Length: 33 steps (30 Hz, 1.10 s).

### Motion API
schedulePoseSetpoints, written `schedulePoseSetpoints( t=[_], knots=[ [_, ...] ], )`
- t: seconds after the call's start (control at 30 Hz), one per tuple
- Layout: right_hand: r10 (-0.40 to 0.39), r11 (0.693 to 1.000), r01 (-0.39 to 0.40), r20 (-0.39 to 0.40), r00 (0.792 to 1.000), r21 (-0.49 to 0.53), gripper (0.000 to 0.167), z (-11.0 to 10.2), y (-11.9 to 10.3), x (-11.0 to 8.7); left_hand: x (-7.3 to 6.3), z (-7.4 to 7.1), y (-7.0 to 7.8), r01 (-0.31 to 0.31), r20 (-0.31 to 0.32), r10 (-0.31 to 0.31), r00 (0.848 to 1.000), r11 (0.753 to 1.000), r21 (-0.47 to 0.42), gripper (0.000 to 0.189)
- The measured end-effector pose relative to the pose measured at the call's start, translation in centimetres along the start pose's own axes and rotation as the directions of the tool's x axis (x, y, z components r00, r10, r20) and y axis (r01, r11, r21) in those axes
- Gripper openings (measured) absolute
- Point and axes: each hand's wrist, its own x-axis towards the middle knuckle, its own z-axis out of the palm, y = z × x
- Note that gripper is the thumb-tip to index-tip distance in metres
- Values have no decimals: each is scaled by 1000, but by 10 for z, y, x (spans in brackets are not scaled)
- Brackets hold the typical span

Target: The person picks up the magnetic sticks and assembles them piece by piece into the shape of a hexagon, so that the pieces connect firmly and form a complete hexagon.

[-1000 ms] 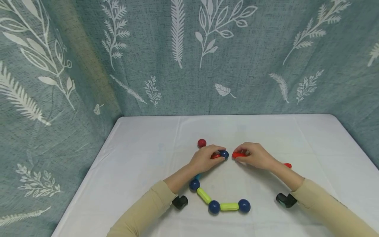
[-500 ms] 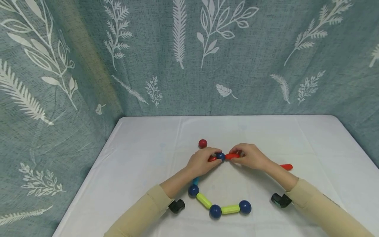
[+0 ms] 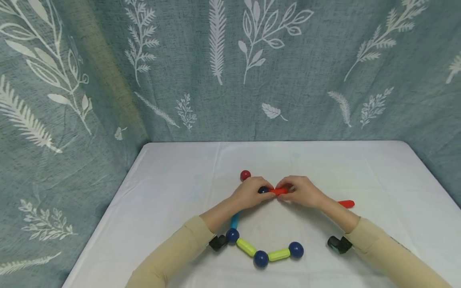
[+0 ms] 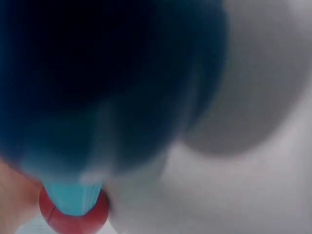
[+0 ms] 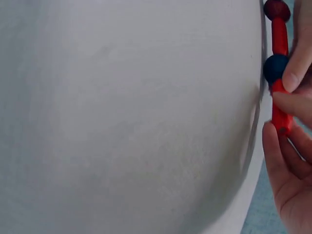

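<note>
My left hand (image 3: 252,193) reaches past a blue ball (image 3: 263,190) and pinches the near end of a red magnetic rod (image 3: 279,191) by its fingertips. The right hand (image 3: 302,191) pinches the rod's other end, its fingertips close to the left ones. In the right wrist view the rod meets the blue ball (image 5: 276,69), and another red rod (image 5: 279,36) links that ball to a red ball (image 5: 277,9). A light blue rod (image 3: 235,221) runs from under the left hand to another blue ball (image 3: 232,235). A large dark blue ball (image 4: 112,83) fills much of the left wrist view.
The chain continues nearer me with a lime rod (image 3: 246,247), a blue ball (image 3: 261,259), another lime rod (image 3: 279,255) and an end ball (image 3: 296,250). A loose red rod (image 3: 346,204) lies partly behind the right forearm. Black wrist cameras (image 3: 339,244) hang below both sleeves.
The right hand has brought the red rod left against the blue ball. My left fingertips have shifted from around the ball onto the rod's end. The chain's blue corner has swung slightly nearer me.
</note>
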Motion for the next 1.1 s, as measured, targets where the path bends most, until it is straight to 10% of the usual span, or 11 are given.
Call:
schedulePoseSetpoints(
  t=[0.3,0.73,0.9,1.1],
  knots=[
    [72,997,-72,-45,996,-1,15,-7,-3,30,-14,4,-6,9,-59,-17,998,992,-127,19],
    [-148,987,140,99,984,80,28,14,-24,98,-20,10,-11,-53,-110,43,993,994,-91,20],
    [-132,991,134,194,972,1,30,21,-26,107,-21,10,-11,-49,-110,39,993,995,-89,20],
    [-77,995,83,115,990,-48,31,16,-18,95,-21,10,-12,-32,-102,20,995,993,-112,21]
  ],
)
